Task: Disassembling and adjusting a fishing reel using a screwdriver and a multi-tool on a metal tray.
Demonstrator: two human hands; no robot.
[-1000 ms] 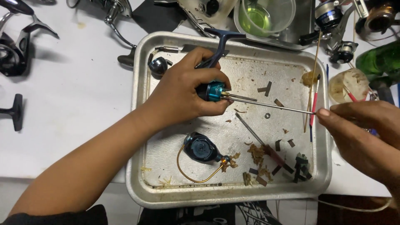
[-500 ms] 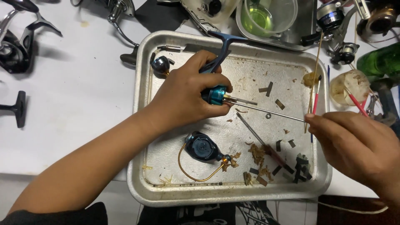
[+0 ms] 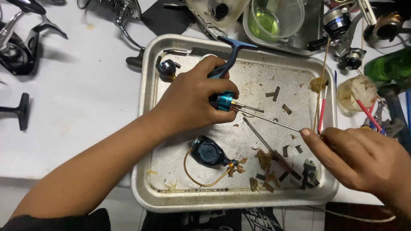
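My left hand (image 3: pixel 190 102) grips a blue fishing reel body (image 3: pixel 223 101) over a metal tray (image 3: pixel 145 128); its handle arm (image 3: pixel 233 53) sticks up toward the tray's far rim. My right hand (image 3: pixel 359 160) pinches the end of a thin metal rod (image 3: pixel 267 119) whose other tip reaches the reel body's blue collar. A dark rotor with a gold bail wire (image 3: pixel 207 154) lies in the tray near its front. A second long thin tool (image 3: pixel 267 145) lies diagonally in the tray.
Brown grime and several small dark parts (image 3: pixel 295 171) litter the tray's right front. Behind the tray stand a clear cup of green liquid (image 3: pixel 274 19) and other reels (image 3: pixel 349 38). A green bottle (image 3: pixel 391 64) and a small cup with red sticks (image 3: pixel 355 92) sit right. Black reel parts (image 3: pixel 21 42) lie left.
My right hand has slid left and down along the rod toward the tray's right rim. My left hand keeps holding the reel body in place.
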